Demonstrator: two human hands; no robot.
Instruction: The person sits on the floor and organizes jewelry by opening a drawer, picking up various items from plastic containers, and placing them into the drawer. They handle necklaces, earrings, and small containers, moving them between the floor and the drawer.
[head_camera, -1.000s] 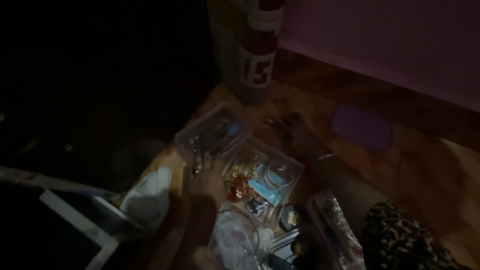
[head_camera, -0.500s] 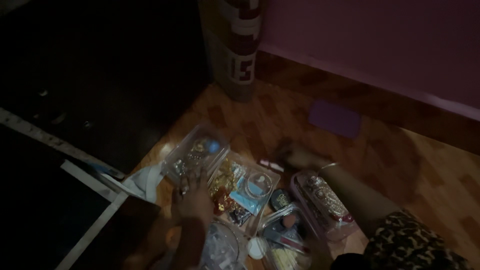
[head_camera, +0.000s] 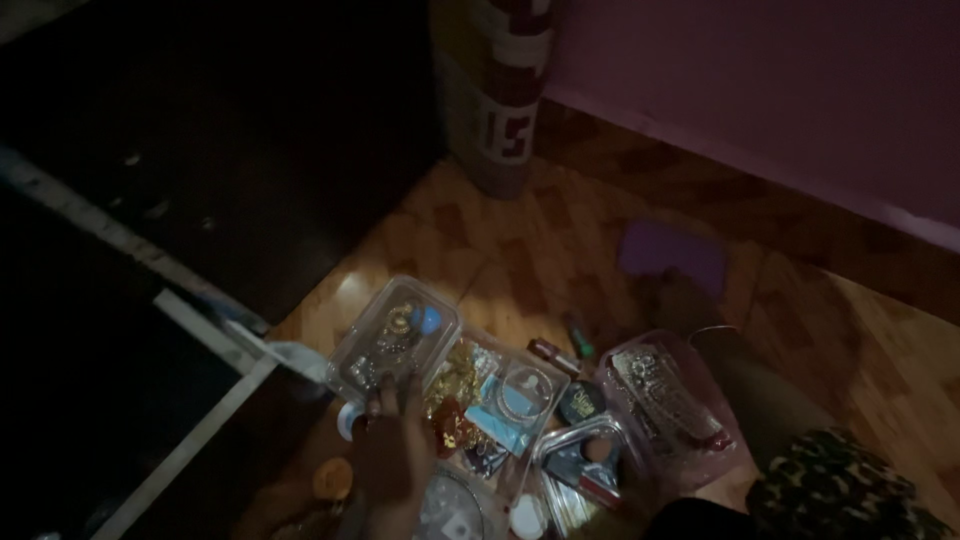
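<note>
Since half a second ago the right hand (head_camera: 690, 305) has lifted off the small lipstick tube (head_camera: 553, 350) and now lies near the purple pad (head_camera: 672, 257); whether it is spread or curled cannot be told in the dark. The left hand (head_camera: 395, 440) rests with fingers spread on the edge of a clear plastic jewellery box (head_camera: 393, 337), whose long axis runs from lower left to upper right. Beside it lies a second clear tray (head_camera: 495, 395), then a round black compact (head_camera: 580, 402), then a long clear case (head_camera: 672, 400) angled toward lower right, all on the wooden floor (head_camera: 480, 250).
</note>
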